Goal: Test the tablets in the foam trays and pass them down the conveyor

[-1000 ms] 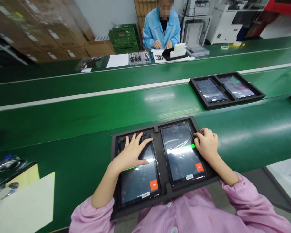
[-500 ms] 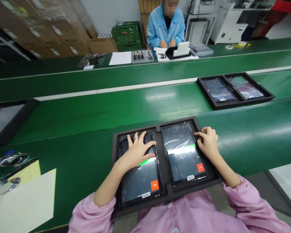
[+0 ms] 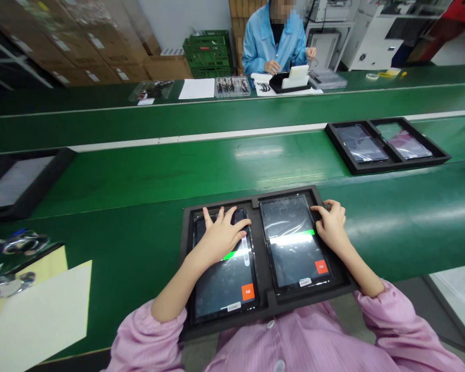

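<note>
The person wears a pale pink work coat [image 3: 294, 345] with fine, thin vertical stripes in the cloth, a smock of the kind used on a factory line. It closes down the front with round, pale pearly buttons [image 3: 270, 324]. The left sleeve [image 3: 147, 336] and right sleeve [image 3: 403, 323] are loose and full, puffing slightly before gathering into snug elastic cuffs, with the soft fabric creasing in folds along the forearms. Beyond the cuffs, the left hand [image 3: 220, 238] and right hand [image 3: 333, 227] are bare, without gloves.
</note>
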`<action>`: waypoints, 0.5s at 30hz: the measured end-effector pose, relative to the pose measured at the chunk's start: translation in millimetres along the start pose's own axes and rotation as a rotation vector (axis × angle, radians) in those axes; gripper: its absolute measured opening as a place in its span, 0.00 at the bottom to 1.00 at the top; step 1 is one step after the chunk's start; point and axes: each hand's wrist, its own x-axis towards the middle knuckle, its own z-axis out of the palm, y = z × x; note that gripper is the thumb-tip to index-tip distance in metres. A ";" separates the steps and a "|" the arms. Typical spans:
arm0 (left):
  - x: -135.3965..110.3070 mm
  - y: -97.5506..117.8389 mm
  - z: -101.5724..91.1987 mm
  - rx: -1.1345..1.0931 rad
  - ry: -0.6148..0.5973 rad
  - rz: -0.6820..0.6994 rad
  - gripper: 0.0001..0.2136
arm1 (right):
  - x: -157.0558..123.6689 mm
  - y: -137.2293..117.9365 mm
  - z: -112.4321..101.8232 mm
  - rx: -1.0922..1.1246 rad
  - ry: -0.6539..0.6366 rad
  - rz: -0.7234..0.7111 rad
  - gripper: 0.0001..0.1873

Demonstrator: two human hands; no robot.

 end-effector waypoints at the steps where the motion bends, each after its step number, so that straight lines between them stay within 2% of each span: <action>1: 0.4 0.2 1.1 0.004 0.015 0.001 0.17 | 0.4 1.3 0.7 -0.006 -0.006 -0.003 0.27; 6: 3.1 3.5 5.6 0.020 0.035 0.005 0.18 | 4.0 13.6 4.5 0.096 -0.009 -0.019 0.26; 10: 3.0 -0.2 2.0 -0.009 0.015 0.037 0.18 | 5.8 16.6 5.3 0.164 -0.014 -0.008 0.25; 13: -2.4 -22.5 -5.1 -0.114 -0.003 0.045 0.21 | 4.7 10.2 -0.3 0.138 0.002 0.010 0.24; 15: -9.3 -46.7 -11.8 -0.185 0.003 -0.056 0.23 | 2.5 2.3 -8.1 0.117 0.061 -0.010 0.21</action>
